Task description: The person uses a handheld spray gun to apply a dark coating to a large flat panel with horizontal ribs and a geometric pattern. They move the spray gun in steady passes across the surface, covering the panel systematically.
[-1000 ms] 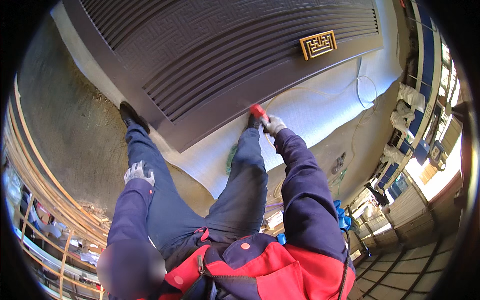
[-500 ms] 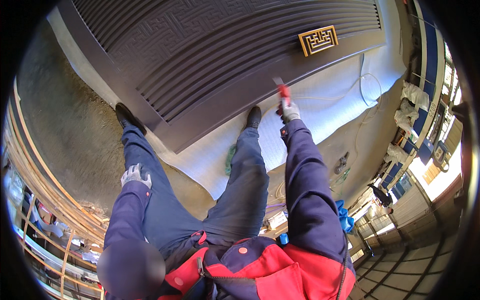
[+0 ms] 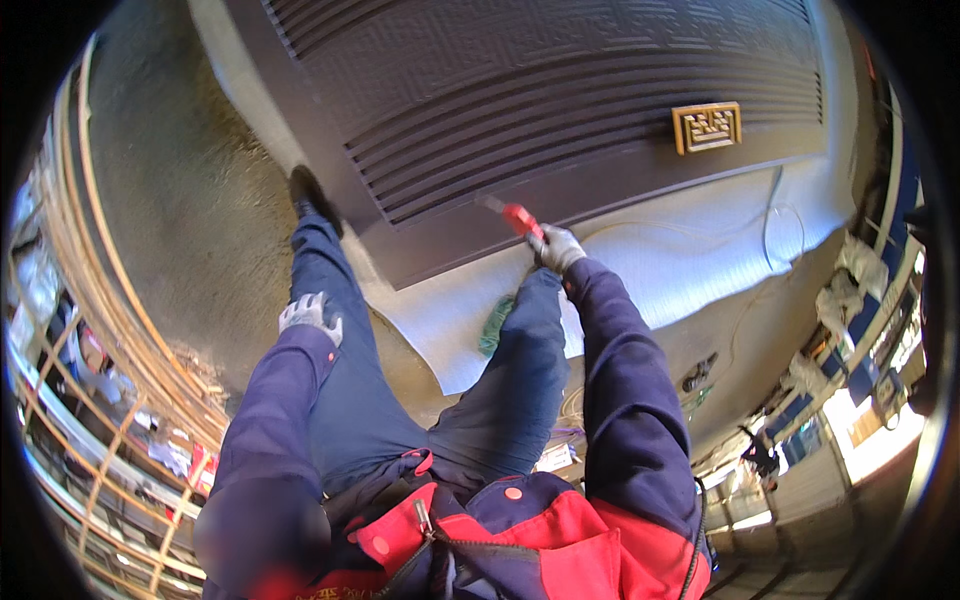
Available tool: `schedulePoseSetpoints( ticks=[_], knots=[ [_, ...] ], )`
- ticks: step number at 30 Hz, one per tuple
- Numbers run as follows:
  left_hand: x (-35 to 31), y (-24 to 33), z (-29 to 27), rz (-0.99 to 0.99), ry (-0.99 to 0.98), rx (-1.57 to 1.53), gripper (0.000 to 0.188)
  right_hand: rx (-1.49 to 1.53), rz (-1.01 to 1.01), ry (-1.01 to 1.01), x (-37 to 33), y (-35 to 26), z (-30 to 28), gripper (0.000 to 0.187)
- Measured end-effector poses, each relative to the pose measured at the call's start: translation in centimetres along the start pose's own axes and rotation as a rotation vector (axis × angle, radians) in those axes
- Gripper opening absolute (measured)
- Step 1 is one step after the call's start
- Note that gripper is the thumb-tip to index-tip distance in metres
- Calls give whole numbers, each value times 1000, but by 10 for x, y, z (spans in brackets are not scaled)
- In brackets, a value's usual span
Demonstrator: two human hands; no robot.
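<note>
My right hand (image 3: 557,249), in a pale work glove, is closed around a red-handled tool with a thin light blade (image 3: 520,219). Motion smears the blade, so its exact kind is unclear. The blade end points up and left over the near border of a dark brown door panel (image 3: 480,215) with slats and a raised lattice pattern. The right wrist is close by my right knee. My left hand (image 3: 311,316), gloved too, lies with fingers spread on my left thigh and holds nothing. A gold lattice ornament (image 3: 707,128) rests on the panel's right part.
The panel lies on a pale padded sheet (image 3: 660,280) over the floor. A thin cord (image 3: 650,233) crosses the sheet on the right. Some green material (image 3: 496,325) lies beside my right leg. Wooden strips and a rack (image 3: 120,330) stand at left; wrapped bundles (image 3: 862,262) are at far right.
My right hand has moved left along the panel's near edge, and the tool has swung to point more leftward. The whole view has shifted. My left hand stays on the thigh.
</note>
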State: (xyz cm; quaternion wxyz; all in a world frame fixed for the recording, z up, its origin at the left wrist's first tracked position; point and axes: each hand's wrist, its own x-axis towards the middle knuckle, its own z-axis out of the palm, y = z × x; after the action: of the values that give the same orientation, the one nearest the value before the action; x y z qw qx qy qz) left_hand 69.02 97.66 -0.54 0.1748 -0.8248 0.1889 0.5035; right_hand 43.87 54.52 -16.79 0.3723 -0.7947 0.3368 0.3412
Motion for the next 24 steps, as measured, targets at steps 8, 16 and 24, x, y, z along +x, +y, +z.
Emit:
schedulePoseSetpoints(
  ticks=[8,16,24],
  knots=[
    [-5,-18,-2,-7,5,-105,61,221,196,300,86,-89,-38,42],
    [-8,-37,-8,3,17,-175,62,103,-103,305,121,-273,26,39],
    [-8,-61,-9,41,108,-261,58,-72,-160,218,196,-397,36,44]
  ],
)
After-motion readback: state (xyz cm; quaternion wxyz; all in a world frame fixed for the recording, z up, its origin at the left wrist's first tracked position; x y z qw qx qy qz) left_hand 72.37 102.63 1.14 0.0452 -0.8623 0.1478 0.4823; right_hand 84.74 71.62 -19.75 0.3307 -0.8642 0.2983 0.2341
